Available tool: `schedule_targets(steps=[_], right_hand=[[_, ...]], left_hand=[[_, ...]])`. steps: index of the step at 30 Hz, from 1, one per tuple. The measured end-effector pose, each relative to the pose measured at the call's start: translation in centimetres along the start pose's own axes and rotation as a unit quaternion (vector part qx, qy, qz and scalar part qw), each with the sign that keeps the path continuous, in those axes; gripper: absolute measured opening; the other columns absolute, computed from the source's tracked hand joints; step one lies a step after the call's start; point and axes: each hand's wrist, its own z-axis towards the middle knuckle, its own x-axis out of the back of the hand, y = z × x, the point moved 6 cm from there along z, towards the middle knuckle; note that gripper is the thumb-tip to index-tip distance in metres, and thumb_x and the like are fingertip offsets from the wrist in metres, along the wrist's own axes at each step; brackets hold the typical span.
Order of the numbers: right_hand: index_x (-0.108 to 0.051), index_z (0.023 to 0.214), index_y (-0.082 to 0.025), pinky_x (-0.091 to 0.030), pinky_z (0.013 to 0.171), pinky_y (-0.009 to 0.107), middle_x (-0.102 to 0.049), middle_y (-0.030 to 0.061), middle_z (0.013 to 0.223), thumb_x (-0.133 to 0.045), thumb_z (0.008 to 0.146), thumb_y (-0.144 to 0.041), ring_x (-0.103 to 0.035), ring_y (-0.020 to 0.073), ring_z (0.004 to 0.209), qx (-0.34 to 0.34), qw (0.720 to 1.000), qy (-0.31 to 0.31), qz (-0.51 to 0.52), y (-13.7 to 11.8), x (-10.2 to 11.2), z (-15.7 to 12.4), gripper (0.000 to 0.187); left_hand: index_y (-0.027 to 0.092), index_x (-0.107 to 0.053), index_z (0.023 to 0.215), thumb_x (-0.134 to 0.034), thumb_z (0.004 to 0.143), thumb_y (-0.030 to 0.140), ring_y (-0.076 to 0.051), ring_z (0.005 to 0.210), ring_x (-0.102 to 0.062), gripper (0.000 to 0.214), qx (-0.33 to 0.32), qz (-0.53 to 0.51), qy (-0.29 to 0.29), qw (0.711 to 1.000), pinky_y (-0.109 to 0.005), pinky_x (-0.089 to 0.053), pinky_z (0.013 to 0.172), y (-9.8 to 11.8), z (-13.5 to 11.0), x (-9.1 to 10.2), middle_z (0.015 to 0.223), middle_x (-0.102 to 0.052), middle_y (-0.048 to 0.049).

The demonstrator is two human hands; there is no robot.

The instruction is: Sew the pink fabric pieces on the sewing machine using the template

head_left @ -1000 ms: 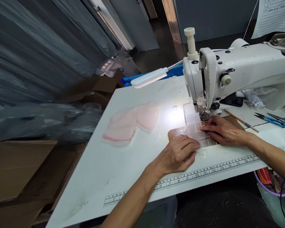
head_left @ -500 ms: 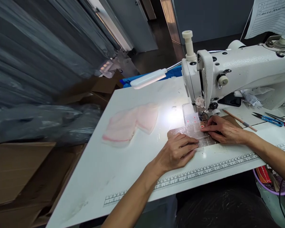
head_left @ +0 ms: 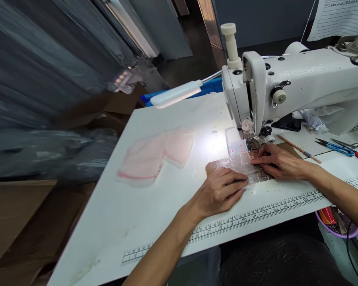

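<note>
A sewing machine [head_left: 304, 79] stands at the right of the white table, its presser foot [head_left: 252, 143] just beyond my right hand [head_left: 282, 162]. Under that hand lies a shiny translucent sheet [head_left: 231, 162] with small red marks, over a brown piece. My right index finger reaches out beside the foot and presses on the sheet; the other fingers are bent and apart. At the sheet's near left part, my left hand [head_left: 225, 188] rests palm down with its fingers stretched over the edge. The needle tip is too small to make out.
A pale pink fabric piece [head_left: 158, 155] lies left on the table. A lamp [head_left: 177, 94] juts over the back edge. To the right are a pencil [head_left: 300, 149], blue-handled snips [head_left: 335, 147] and a phone [head_left: 287, 122]. A printed ruler [head_left: 244, 218] runs along the front edge.
The view has shifted slightly, so the table and machine appear a little further left and higher. Both hands stay in nearly the same place on the sheet.
</note>
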Motion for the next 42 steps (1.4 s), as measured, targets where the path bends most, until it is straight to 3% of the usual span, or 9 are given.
schedule_targets(steps=[7, 10, 12, 15, 18, 24, 31, 35, 42], right_hand=[[-0.072, 0.117, -0.03, -0.05, 0.094, 0.043, -0.059, 0.0086, 0.108, -0.049, 0.092, -0.018, -0.054, 0.0228, 0.104, 0.019, 0.997, -0.046, -0.058, -1.2, -0.3, 0.0, 0.036], [-0.072, 0.118, -0.03, -0.05, 0.093, 0.044, -0.059, 0.0093, 0.11, -0.049, 0.092, -0.019, -0.054, 0.0237, 0.104, 0.018, 0.996, -0.046, -0.068, -1.2, -0.4, 0.0, 0.036], [-0.072, 0.118, -0.029, -0.05, 0.093, 0.046, -0.059, 0.0099, 0.11, -0.05, 0.092, -0.019, -0.054, 0.0245, 0.104, 0.02, 0.997, -0.043, -0.064, -1.3, -0.4, -0.1, 0.036], [-0.072, 0.118, -0.029, -0.049, 0.095, 0.047, -0.059, 0.0096, 0.109, -0.052, 0.092, -0.018, -0.054, 0.0246, 0.104, 0.02, 0.997, -0.041, -0.056, -1.4, -0.3, -0.1, 0.035], [-0.072, 0.117, -0.029, -0.048, 0.097, 0.046, -0.058, 0.0084, 0.109, -0.053, 0.091, -0.017, -0.053, 0.0237, 0.106, 0.012, 0.998, -0.042, -0.049, -1.3, -0.3, -0.1, 0.035], [-0.072, 0.117, -0.025, -0.049, 0.097, 0.046, -0.055, 0.0106, 0.11, -0.05, 0.09, -0.015, -0.051, 0.0237, 0.107, 0.021, 0.999, -0.015, -0.027, -0.7, -0.7, 0.0, 0.036], [-0.069, 0.122, -0.025, -0.055, 0.091, 0.042, -0.051, 0.0118, 0.109, -0.046, 0.097, -0.022, -0.055, 0.0223, 0.099, -0.024, 0.999, 0.017, -0.02, 0.5, -1.1, 0.1, 0.034], [-0.069, 0.121, -0.024, -0.055, 0.09, 0.043, -0.051, 0.0121, 0.109, -0.044, 0.098, -0.023, -0.055, 0.0232, 0.101, -0.023, 0.999, 0.023, -0.024, 0.6, -1.2, 0.0, 0.033], [-0.069, 0.12, -0.024, -0.056, 0.088, 0.044, -0.052, 0.0125, 0.109, -0.046, 0.097, -0.022, -0.055, 0.0231, 0.098, -0.016, 0.999, 0.037, -0.026, 0.4, -1.0, 0.0, 0.032]], left_hand=[[0.015, -0.066, 0.097, -0.057, 0.091, 0.013, -0.017, 0.078, -0.068, 0.011, 0.012, -0.007, -0.006, 1.0, -0.033, -0.058, 0.064, 0.0, -0.2, -0.1, 0.094, -0.074, -0.0086], [0.015, -0.065, 0.104, -0.061, 0.09, 0.025, -0.02, 0.082, -0.068, 0.018, 0.03, -0.018, -0.005, 0.999, -0.038, -0.057, 0.068, -0.1, -0.1, 0.5, 0.1, -0.073, -0.0107], [0.015, -0.063, 0.109, -0.059, 0.091, 0.037, -0.022, 0.089, -0.067, 0.029, 0.059, -0.026, 0.01, 0.998, -0.042, -0.056, 0.072, -0.7, 0.1, 1.1, 0.106, -0.07, -0.0131], [0.017, -0.064, 0.107, -0.052, 0.096, 0.032, -0.02, 0.088, -0.066, 0.022, 0.084, 0.001, 0.025, 0.996, -0.039, -0.056, 0.072, -2.1, 0.8, 1.4, 0.102, -0.07, -0.0105], [0.015, -0.065, 0.099, -0.051, 0.097, 0.023, -0.018, 0.079, -0.065, 0.016, 0.038, 0.073, -0.007, 0.997, -0.034, -0.054, 0.067, -3.0, 1.8, 0.1, 0.094, -0.071, -0.0078], [0.007, -0.067, 0.102, -0.044, 0.099, 0.027, -0.022, 0.078, -0.06, 0.031, -0.02, 0.182, -0.09, 0.979, -0.036, -0.05, 0.066, -4.3, 2.5, -2.4, 0.108, -0.071, -0.0169], [0.015, -0.068, 0.11, -0.041, 0.101, 0.032, -0.024, 0.085, -0.058, 0.033, 0.054, 0.231, -0.135, 0.962, -0.041, -0.042, 0.073, -6.0, 2.6, -2.5, 0.112, -0.071, -0.0115], [0.017, -0.065, 0.118, -0.04, 0.101, 0.035, -0.025, 0.089, -0.057, 0.036, 0.086, 0.193, -0.125, 0.969, -0.043, -0.041, 0.077, -6.4, 2.3, -2.3, 0.114, -0.07, -0.0114], [0.021, -0.058, 0.128, -0.049, 0.097, 0.03, -0.026, 0.105, -0.058, 0.034, 0.16, 0.015, -0.085, 0.983, -0.05, -0.043, 0.091, -7.2, 1.6, -2.0, 0.121, -0.069, -0.0085]])
